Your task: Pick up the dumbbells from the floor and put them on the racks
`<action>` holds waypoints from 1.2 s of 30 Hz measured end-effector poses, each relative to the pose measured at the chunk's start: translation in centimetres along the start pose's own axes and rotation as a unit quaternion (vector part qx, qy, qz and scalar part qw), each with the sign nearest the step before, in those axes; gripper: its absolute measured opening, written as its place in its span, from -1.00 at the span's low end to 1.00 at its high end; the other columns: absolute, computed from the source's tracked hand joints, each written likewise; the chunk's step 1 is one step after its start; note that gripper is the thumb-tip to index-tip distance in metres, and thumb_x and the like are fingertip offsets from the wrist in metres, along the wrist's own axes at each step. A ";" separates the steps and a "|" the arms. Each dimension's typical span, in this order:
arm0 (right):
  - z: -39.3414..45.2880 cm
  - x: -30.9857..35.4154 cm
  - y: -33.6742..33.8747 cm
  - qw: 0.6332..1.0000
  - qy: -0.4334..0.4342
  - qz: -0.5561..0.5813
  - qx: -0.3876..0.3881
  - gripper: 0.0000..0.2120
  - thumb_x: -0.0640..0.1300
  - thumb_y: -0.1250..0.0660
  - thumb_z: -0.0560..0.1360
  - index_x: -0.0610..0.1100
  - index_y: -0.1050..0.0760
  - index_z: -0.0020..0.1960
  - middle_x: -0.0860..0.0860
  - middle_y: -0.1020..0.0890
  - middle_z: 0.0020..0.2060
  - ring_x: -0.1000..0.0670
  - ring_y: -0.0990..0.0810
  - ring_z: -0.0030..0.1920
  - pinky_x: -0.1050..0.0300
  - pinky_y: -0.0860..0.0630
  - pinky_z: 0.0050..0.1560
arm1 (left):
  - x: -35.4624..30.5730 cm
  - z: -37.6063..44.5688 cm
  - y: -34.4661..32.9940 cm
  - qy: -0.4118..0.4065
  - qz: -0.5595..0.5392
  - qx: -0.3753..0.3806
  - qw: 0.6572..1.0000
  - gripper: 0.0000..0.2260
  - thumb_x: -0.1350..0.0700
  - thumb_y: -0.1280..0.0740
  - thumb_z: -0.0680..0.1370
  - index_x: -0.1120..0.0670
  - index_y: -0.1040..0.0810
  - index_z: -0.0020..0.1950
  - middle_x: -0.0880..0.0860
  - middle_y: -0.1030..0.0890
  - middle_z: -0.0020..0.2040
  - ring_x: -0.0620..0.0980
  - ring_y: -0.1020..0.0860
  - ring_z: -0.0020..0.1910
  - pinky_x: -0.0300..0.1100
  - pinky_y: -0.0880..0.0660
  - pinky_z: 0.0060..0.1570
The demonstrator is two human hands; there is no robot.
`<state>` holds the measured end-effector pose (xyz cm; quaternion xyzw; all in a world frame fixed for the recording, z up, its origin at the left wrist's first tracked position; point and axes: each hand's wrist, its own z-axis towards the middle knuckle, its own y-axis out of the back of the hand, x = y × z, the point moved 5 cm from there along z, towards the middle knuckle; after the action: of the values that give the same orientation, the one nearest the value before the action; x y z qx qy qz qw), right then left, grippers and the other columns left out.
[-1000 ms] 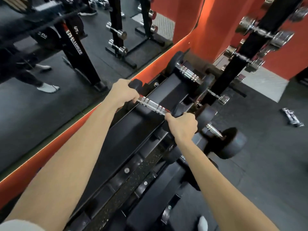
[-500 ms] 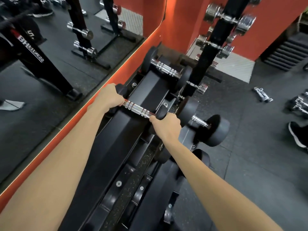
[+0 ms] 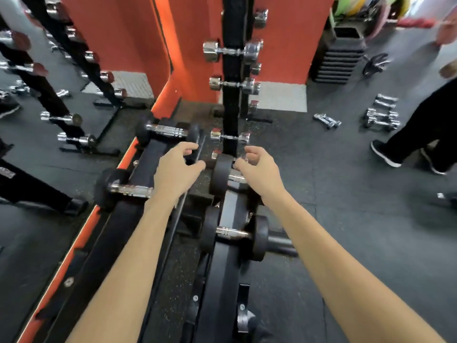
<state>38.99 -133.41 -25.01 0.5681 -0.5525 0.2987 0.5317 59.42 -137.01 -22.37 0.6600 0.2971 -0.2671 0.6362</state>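
A black dumbbell with a chrome handle (image 3: 128,190) lies on the upper tier of the black rack (image 3: 123,219) beside the mirror. My left hand (image 3: 175,169) hovers just right of it, fingers apart and empty. My right hand (image 3: 259,169) is open too, above another black dumbbell (image 3: 222,178) on the lower tier. A third black dumbbell (image 3: 232,235) rests nearer me on that tier, and one more (image 3: 165,131) sits at the upper tier's far end. Small chrome dumbbells (image 3: 327,120) (image 3: 382,117) lie on the floor at the right.
A vertical black stand (image 3: 231,78) holding chrome dumbbells rises just past my hands. The mirror (image 3: 49,144) runs along the left with an orange base strip. A person in black trousers (image 3: 420,127) walks at the right. A black step stack (image 3: 338,58) stands far right.
Both hands have let go of the chrome-handled dumbbell, which now lies on the upper tier. The hands have pulled away to the right and opened. My view has swung to the right.
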 end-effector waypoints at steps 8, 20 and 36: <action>-9.6 -7.3 26.0 0.975 -0.015 0.064 -0.214 -0.58 -0.05 -0.39 0.52 0.06 -0.51 0.37 0.11 -0.58 0.21 0.29 -0.54 0.01 0.33 -0.41 -0.14 | -20.2 -8.4 -17.0 -0.148 -0.075 0.160 0.973 -0.68 0.09 -0.46 0.44 -0.16 -0.61 0.17 -0.18 -0.65 0.06 -0.23 -0.61 -0.01 -0.29 -0.56 -0.09; -37.5 -23.6 53.2 0.873 -0.060 0.077 -0.477 -0.56 -0.08 -0.31 0.51 0.09 -0.48 0.39 0.19 -0.56 0.29 0.12 -0.56 0.21 0.36 -0.43 0.00 | -41.8 -38.3 -42.9 -0.300 -0.077 0.438 0.844 -0.71 0.09 -0.46 0.44 -0.26 -0.61 0.07 -0.24 -0.66 0.00 -0.39 -0.59 -0.13 -0.34 -0.45 -0.25; -67.4 -41.0 65.7 0.634 -0.175 0.221 -0.720 -0.56 -0.20 -0.32 0.54 0.09 -0.51 0.37 0.21 -0.59 0.27 0.17 -0.59 0.20 0.32 -0.50 0.08 | -51.6 -74.0 -62.4 -0.435 0.011 0.654 0.618 -0.72 0.06 -0.44 0.43 -0.28 -0.60 0.05 -0.29 -0.66 -0.02 -0.38 -0.60 -0.15 -0.43 -0.41 -0.29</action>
<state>-15.05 -46.13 -27.76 -0.0927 -0.7837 -0.1905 0.5839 -23.32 -64.98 -23.64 0.7116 -0.2750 -0.6397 0.0937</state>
